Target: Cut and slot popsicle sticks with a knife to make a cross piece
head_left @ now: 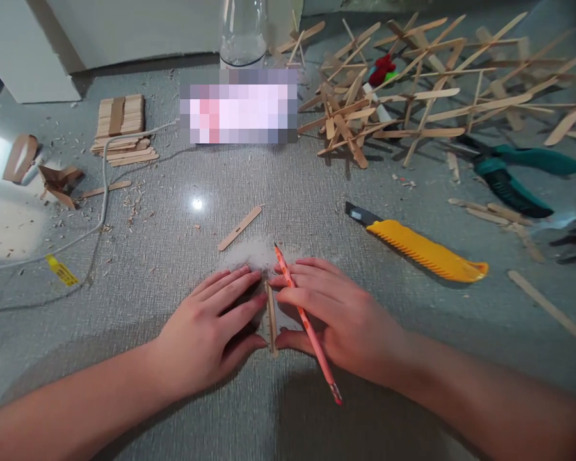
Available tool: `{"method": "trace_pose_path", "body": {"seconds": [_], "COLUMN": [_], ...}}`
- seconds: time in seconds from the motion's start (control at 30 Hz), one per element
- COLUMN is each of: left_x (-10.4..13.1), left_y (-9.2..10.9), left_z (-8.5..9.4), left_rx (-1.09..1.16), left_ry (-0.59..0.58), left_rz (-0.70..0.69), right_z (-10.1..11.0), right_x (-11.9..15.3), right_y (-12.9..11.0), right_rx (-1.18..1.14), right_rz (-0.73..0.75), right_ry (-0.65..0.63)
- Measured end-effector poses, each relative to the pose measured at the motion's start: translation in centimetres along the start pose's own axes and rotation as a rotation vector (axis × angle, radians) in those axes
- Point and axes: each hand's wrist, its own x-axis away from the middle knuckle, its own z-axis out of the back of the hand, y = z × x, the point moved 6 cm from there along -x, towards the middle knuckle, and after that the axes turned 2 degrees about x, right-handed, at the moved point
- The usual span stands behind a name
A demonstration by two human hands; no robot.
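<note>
On the table (173,211), a heap of crossed sticks (480,107) looked already joined; a stack of plain sticks (130,116) seemed left. The left hand (214,323), fingers spread, and right hand (348,314), fingers gripping a pencil (313,336), flanked a single stick (271,320), seemingly unfinished.

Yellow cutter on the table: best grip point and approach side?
I'd take mid-handle from the near right, palm over the top. The cutter lies with its dark blade end pointing left and away, butt end toward the right; the handle's long, ridged shape should help the grip.
</note>
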Motion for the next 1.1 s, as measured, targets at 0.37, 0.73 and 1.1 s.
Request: {"method": "trace_pose_path", "body": {"seconds": [0.37, 0.73, 1.1], "left_x": [0.0, -0.1, 0.2], "left_y": [0.1, 0.2, 0.1], "left_z": [0.2, 0.2, -0.2], "left_rx": [0.011, -0.006, -0.017], "left_ry": [0.007, 0.010, -0.009], "left_rz": [0.000, 0.001, 0.004], "right_z": [1.4, 1.2, 0.4], "right_x": [1.5, 0.5, 0.5], "right_y": [0.1, -0.1, -0.5], "right_rx": [-0.418, -0.311, -0.224], "right_rz": [-0.266, -0.332, -0.259], "right_ry": [0.200, 0.189, 0.153]}}
